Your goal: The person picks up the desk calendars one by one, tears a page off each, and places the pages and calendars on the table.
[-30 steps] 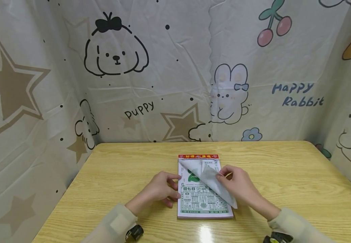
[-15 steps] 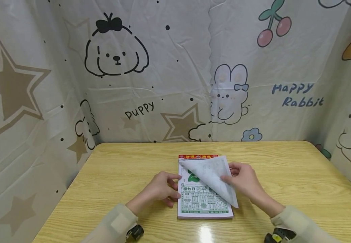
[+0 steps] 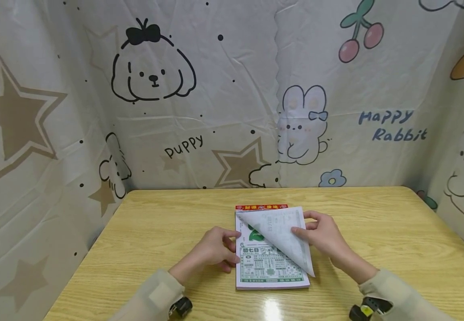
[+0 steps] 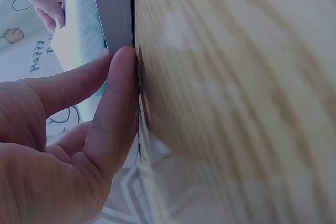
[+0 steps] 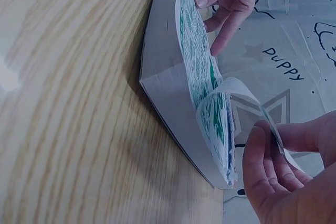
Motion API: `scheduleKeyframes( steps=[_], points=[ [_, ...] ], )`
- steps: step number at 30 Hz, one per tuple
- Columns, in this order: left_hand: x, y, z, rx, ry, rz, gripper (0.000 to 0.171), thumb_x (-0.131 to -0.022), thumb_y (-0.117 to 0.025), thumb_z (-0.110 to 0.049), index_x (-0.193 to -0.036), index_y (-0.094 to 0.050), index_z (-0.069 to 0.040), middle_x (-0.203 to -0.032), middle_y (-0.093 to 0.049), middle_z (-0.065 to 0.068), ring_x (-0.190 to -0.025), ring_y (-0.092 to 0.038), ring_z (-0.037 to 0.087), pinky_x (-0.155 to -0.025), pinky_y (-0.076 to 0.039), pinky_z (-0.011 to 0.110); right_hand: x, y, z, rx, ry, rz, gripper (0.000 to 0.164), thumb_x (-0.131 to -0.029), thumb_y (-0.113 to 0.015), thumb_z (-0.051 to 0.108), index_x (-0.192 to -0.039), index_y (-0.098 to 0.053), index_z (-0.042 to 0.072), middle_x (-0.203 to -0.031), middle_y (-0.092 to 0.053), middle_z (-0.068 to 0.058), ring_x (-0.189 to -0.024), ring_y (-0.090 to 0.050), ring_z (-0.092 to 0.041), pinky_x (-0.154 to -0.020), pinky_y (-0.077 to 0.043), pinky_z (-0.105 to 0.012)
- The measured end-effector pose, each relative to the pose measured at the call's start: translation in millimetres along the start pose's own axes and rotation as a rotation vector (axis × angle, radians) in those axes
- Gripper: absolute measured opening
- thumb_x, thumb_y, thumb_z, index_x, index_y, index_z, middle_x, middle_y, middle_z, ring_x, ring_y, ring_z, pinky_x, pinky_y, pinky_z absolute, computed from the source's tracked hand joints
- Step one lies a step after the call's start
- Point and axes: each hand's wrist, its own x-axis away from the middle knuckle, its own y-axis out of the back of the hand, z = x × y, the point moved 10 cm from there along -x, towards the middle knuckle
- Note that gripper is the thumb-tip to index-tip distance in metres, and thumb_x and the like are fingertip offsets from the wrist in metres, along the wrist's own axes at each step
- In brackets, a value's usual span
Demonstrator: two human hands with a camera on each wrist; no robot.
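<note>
Tear-off calendar [image 3: 269,267], lying flat on the desk [image 3: 155,232], red header strip [image 3: 261,207] at its far end. Vs. approx. 1 s ago, I have the R hand [image 3: 323,232] slightly farther out to the right, and the top leaf [image 3: 282,223] is spread wider, its pale back covering more of the calendar's upper R area. R fingers pinch the leaf's edge; L hand [image 3: 216,245] stays put, fingers resting against the calendar's L edge, not closed round it. I.e., I judge the leaf part-lifted, prob. attached near the upper L corner.
</note>
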Motion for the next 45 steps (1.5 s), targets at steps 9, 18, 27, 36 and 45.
scheduleKeyframes(
  steps=[9, 18, 27, 36, 45],
  points=[
    [-1.0, -0.2, 0.9, -0.009, 0.005, -0.001, 0.067, -0.081, -0.085, 0.012, -0.143, -0.064, 0.0, -0.094, -0.061, 0.017, -0.067, -0.07, 0.022, -0.055, -0.065, 0.037, 1.9, 1.4, 0.1, -0.013, 0.02, 0.002, 0.052, -0.088, -0.086, 0.007, -0.131, -0.061, -0.007, -0.096, -0.077, -0.015, -0.083, -0.072, -0.022, -0.066, -0.064, -0.035],
    [-4.2, -2.4, -2.1, -0.038, 0.008, 0.003, 0.073, -0.082, -0.084, 0.012, -0.149, -0.06, -0.004, -0.095, -0.057, 0.015, -0.065, -0.065, 0.022, -0.054, -0.064, 0.035, 1.8, 2.5, -3.8, -0.041, 0.006, 0.004, 0.053, -0.087, -0.086, 0.005, -0.131, -0.06, -0.008, -0.092, -0.076, -0.012, -0.079, -0.072, -0.021, -0.064, -0.065, -0.034],
    [-8.9, -4.3, -1.4, -0.073, 0.035, 0.007, 0.077, -0.082, -0.083, 0.013, -0.151, -0.058, -0.008, -0.096, -0.055, 0.016, -0.064, -0.063, 0.022, -0.055, -0.064, 0.034, 2.7, 0.9, -6.7, -0.065, -0.012, 0.007, 0.052, -0.086, -0.087, 0.002, -0.129, -0.061, -0.008, -0.09, -0.075, -0.011, -0.077, -0.071, -0.021, -0.063, -0.065, -0.035],
    [-11.1, -1.8, 2.8, -0.05, 0.044, 0.015, 0.077, -0.082, -0.083, 0.013, -0.152, -0.058, -0.009, -0.099, -0.058, 0.017, -0.068, -0.065, 0.024, -0.056, -0.065, 0.036, 1.5, 1.9, -8.6, -0.069, -0.005, 0.01, 0.058, -0.085, -0.087, 0.002, -0.133, -0.058, -0.01, -0.093, -0.075, -0.01, -0.078, -0.072, -0.022, -0.064, -0.065, -0.037],
    [-14.3, 0.6, 5.9, 0.016, 0.013, 0.074, 0.072, -0.084, -0.084, 0.01, -0.15, -0.059, -0.004, -0.098, -0.062, 0.017, -0.072, -0.074, 0.024, -0.059, -0.066, 0.038, 1.0, 3.9, -12.1, -0.075, -0.01, 0.012, 0.056, -0.085, -0.088, 0.002, -0.131, -0.059, -0.009, -0.096, -0.076, -0.013, -0.08, -0.073, -0.024, -0.064, -0.066, -0.038]
  ],
)
